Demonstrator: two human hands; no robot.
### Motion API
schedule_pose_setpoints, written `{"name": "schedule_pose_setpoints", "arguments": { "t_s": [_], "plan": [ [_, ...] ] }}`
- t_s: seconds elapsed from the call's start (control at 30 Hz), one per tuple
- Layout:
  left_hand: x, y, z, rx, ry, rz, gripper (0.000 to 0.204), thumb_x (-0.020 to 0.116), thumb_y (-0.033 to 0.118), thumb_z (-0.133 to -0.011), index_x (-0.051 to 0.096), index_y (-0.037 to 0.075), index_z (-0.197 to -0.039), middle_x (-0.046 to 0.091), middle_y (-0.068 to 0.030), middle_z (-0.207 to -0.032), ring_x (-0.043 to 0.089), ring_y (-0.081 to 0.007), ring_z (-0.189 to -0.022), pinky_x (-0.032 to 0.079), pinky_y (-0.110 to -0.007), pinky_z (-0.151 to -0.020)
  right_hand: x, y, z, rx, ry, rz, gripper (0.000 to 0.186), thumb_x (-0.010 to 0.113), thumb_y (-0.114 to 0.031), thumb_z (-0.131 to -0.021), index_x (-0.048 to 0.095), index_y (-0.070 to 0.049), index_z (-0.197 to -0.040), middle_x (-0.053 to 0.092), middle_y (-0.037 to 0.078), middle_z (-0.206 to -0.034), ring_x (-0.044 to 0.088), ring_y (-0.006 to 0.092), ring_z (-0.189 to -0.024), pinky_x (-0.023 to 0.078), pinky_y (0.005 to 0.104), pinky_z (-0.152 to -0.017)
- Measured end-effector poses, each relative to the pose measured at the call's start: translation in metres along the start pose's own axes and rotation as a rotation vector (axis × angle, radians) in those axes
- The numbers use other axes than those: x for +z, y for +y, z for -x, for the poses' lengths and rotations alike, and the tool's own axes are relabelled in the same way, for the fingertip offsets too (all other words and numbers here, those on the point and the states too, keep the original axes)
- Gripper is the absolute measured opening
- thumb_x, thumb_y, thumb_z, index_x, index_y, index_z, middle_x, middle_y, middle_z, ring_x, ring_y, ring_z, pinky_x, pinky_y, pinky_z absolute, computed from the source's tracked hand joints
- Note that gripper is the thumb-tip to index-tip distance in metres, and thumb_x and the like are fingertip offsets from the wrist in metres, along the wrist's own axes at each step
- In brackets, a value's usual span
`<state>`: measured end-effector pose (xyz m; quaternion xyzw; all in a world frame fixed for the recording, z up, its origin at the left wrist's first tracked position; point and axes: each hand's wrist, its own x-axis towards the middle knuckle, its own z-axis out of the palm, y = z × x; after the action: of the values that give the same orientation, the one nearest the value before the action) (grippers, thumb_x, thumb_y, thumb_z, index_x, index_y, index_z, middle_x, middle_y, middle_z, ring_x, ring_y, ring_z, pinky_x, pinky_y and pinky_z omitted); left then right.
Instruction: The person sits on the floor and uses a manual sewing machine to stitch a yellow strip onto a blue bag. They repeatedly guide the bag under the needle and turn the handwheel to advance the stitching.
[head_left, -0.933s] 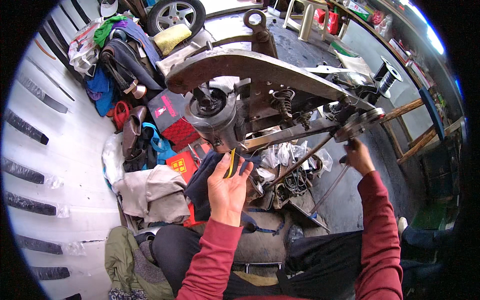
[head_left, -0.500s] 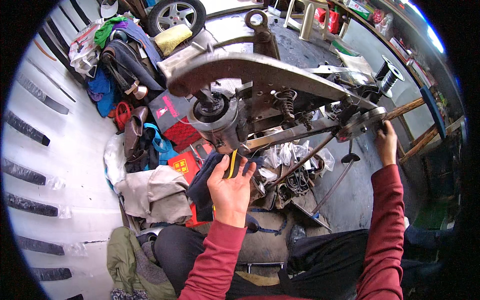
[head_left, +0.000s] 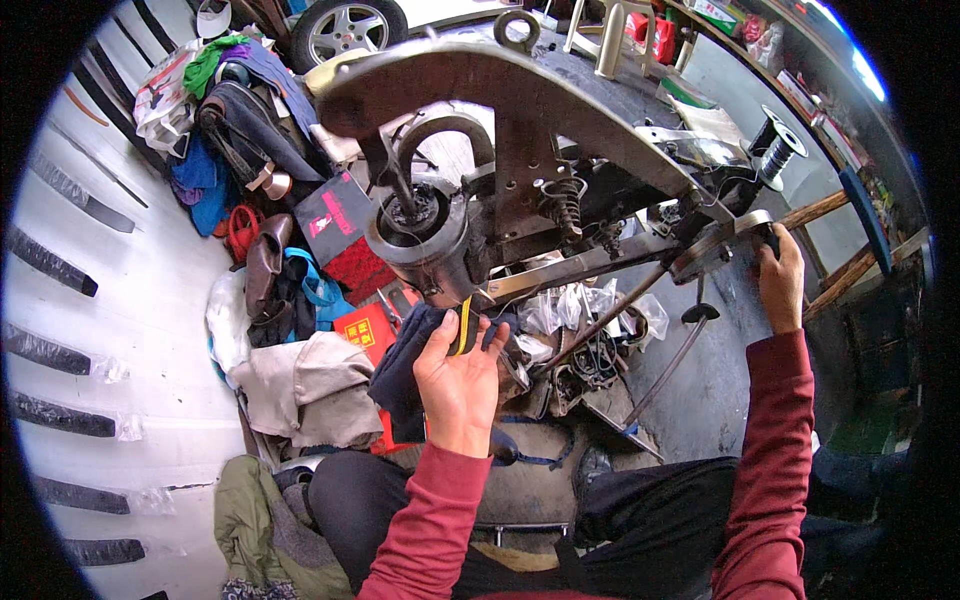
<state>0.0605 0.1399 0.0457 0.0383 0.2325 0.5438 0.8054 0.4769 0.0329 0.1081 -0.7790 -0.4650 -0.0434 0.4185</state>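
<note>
A dark metal hand-cranked sewing machine (head_left: 515, 150) stands in front of me, with a spring on its side and a round head (head_left: 420, 240) at its left end. Just below that head, my left hand (head_left: 457, 385) holds a piece of dark navy fabric (head_left: 405, 375) with a yellow strip (head_left: 464, 325) along it. The fabric's upper edge meets the bottom of the head; the exact contact point is hidden. At the machine's right end, my right hand (head_left: 781, 278) is closed on the crank wheel (head_left: 725, 245), and its fingertips are partly hidden.
Bags and clothes (head_left: 255, 120) are heaped at the left beside a car wheel (head_left: 348, 32). A beige cloth (head_left: 305, 385) lies nearer. Beneath the machine sit plastic bags and small parts (head_left: 590, 350). A thread spool (head_left: 778, 150) stands at the right, near a stool (head_left: 612, 40).
The machine's long curved arm has swung up at its left end, exposing more of the round head. My right hand has shifted slightly with the crank wheel. The left hand stays nearly still.
</note>
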Motion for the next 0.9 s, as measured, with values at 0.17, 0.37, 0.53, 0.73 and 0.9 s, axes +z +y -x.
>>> {"name": "schedule_pose_setpoints", "arguments": {
  "t_s": [0.17, 0.37, 0.53, 0.73, 0.9],
  "plan": [
    [0.001, 0.001, 0.0, -0.006, -0.013, 0.01, 0.014, 0.06, 0.017, -0.095, 0.067, 0.007, -0.103, 0.068, -0.0039, -0.102, 0.058, -0.0195, -0.097, 0.044, -0.054, -0.099, 0.04, 0.082, 0.017, 0.349, -0.051, 0.108, 0.016, 0.063, -0.011, -0.091, 0.059, -0.001, -0.103, 0.065, 0.018, -0.084, 0.057, 0.0231, -0.075, 0.05, 0.036, -0.074],
    [-0.002, 0.0, -0.002, -0.011, -0.016, 0.023, 0.015, 0.061, 0.016, -0.095, 0.066, 0.007, -0.106, 0.068, -0.0044, -0.104, 0.058, -0.0201, -0.097, 0.044, -0.054, -0.1, 0.068, -0.012, 0.062, 0.425, -0.679, -0.363, 0.026, 0.065, -0.016, -0.096, 0.058, 0.005, -0.11, 0.056, 0.003, -0.07, 0.054, 0.0126, -0.056, 0.046, 0.0315, -0.049],
    [-0.002, 0.002, -0.004, -0.015, -0.007, -0.023, 0.016, 0.061, 0.016, -0.095, 0.066, 0.007, -0.107, 0.068, -0.0045, -0.104, 0.059, -0.0199, -0.096, 0.046, -0.055, -0.099, 0.011, -0.037, 0.021, 0.093, -0.208, -0.331, 0.013, 0.056, -0.008, -0.096, 0.063, 0.001, -0.102, 0.058, 0.0, -0.076, 0.051, 0.0082, -0.061, 0.042, 0.026, -0.051],
    [0.0, 0.003, -0.003, -0.046, -0.007, 0.021, 0.015, 0.061, 0.018, -0.096, 0.067, 0.008, -0.105, 0.069, -0.0047, -0.101, 0.059, -0.0201, -0.096, 0.045, -0.054, -0.099, 0.015, 0.069, 0.002, 0.084, 0.032, 0.171, 0.019, 0.055, -0.015, -0.095, 0.059, -0.004, -0.11, 0.067, 0.024, -0.098, 0.065, 0.0433, -0.093, 0.05, 0.0416, -0.082],
    [-0.002, -0.001, -0.004, -0.042, 0.019, 0.031, 0.015, 0.062, 0.022, -0.095, 0.068, 0.009, -0.102, 0.067, -0.0046, -0.093, 0.059, -0.0212, -0.096, 0.045, -0.053, -0.098, 0.074, 0.077, 0.063, 0.103, -0.358, 0.321, 0.037, 0.062, -0.028, -0.094, 0.05, -0.015, -0.126, 0.068, 0.026, -0.095, 0.065, 0.0469, -0.092, 0.049, 0.0556, -0.075]
  ]
}}
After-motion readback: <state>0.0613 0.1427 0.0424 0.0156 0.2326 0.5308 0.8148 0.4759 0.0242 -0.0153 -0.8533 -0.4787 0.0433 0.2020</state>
